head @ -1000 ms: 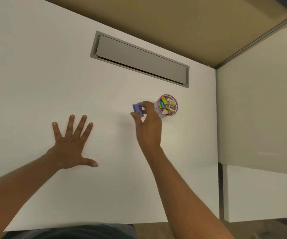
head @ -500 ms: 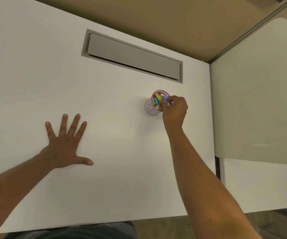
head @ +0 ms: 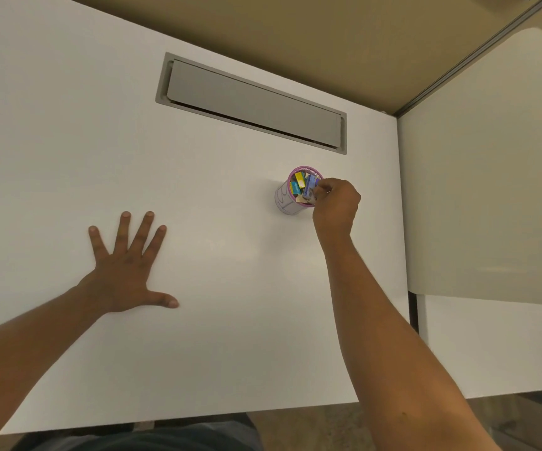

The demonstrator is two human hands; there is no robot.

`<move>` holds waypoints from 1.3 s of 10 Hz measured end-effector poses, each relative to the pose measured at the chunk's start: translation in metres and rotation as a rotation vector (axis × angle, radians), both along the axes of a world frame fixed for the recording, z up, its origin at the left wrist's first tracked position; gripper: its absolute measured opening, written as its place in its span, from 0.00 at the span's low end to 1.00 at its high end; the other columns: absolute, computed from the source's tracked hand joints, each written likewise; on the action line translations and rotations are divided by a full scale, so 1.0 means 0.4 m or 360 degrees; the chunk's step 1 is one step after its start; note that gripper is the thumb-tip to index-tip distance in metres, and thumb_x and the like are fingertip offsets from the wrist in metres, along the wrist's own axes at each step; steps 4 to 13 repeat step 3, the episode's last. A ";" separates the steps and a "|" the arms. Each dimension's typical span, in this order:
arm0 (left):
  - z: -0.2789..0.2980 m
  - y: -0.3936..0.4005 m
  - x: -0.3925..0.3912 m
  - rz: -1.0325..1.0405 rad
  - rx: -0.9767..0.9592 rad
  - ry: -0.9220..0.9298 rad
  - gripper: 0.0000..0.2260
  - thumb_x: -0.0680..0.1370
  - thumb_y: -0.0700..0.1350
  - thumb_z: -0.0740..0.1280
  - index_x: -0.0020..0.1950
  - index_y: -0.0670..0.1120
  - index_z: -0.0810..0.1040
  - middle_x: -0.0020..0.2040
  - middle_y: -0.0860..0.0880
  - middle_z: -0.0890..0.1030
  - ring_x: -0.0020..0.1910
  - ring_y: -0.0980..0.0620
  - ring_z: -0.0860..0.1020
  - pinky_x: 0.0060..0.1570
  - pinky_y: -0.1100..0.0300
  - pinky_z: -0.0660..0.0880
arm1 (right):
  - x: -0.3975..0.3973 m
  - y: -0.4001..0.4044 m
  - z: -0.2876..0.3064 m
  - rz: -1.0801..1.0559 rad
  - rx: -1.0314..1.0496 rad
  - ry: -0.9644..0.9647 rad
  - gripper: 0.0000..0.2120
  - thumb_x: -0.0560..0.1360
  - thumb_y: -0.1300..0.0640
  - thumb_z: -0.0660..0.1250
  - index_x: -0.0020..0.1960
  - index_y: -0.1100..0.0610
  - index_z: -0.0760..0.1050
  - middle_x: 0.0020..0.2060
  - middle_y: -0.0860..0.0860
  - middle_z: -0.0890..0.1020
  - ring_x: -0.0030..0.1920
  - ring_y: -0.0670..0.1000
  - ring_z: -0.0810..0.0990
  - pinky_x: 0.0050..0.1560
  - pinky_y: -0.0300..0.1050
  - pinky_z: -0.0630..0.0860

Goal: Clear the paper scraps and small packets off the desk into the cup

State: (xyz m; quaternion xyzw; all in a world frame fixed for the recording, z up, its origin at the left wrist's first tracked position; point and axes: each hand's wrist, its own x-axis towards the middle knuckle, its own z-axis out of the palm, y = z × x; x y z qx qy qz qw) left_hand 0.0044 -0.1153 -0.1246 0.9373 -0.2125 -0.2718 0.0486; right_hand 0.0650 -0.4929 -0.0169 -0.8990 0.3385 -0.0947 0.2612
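Observation:
A small mesh cup (head: 283, 199) with a pink rim stands on the white desk (head: 230, 288), right of centre. Inside it lie colourful small packets and beige paper scraps. My right hand (head: 336, 206) hovers at the cup's right rim, fingertips pinched on a blue packet (head: 310, 183) that sits in the cup's mouth. My left hand (head: 126, 268) rests flat on the desk to the left, fingers spread, holding nothing.
A grey cable-tray lid (head: 253, 104) is set into the desk behind the cup. A second white surface (head: 484, 206) adjoins the desk on the right, across a narrow gap. The desk's front edge runs just above my lap.
My right hand carried the blue packet from the desk left of the cup to over the cup's mouth. The left hand stayed flat.

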 end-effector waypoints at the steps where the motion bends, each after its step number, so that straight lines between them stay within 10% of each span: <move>1: 0.011 -0.008 0.000 0.0003 -0.0004 0.0031 0.69 0.54 0.89 0.52 0.83 0.49 0.36 0.82 0.49 0.29 0.79 0.39 0.26 0.69 0.23 0.32 | -0.014 -0.007 0.025 -0.0077 0.0005 -0.0137 0.09 0.78 0.65 0.65 0.49 0.60 0.84 0.46 0.55 0.85 0.45 0.49 0.81 0.45 0.44 0.79; 3: 0.045 -0.018 -0.001 -0.0008 0.0069 0.0126 0.68 0.55 0.89 0.50 0.80 0.51 0.29 0.79 0.50 0.23 0.77 0.39 0.23 0.69 0.22 0.31 | -0.095 0.020 0.086 -0.0082 0.0024 -0.0547 0.05 0.78 0.61 0.69 0.53 0.56 0.82 0.49 0.51 0.83 0.45 0.47 0.80 0.46 0.30 0.73; 13: 0.045 -0.018 -0.001 -0.0008 0.0069 0.0126 0.68 0.55 0.89 0.50 0.80 0.51 0.29 0.79 0.50 0.23 0.77 0.39 0.23 0.69 0.22 0.31 | -0.095 0.020 0.086 -0.0082 0.0024 -0.0547 0.05 0.78 0.61 0.69 0.53 0.56 0.82 0.49 0.51 0.83 0.45 0.47 0.80 0.46 0.30 0.73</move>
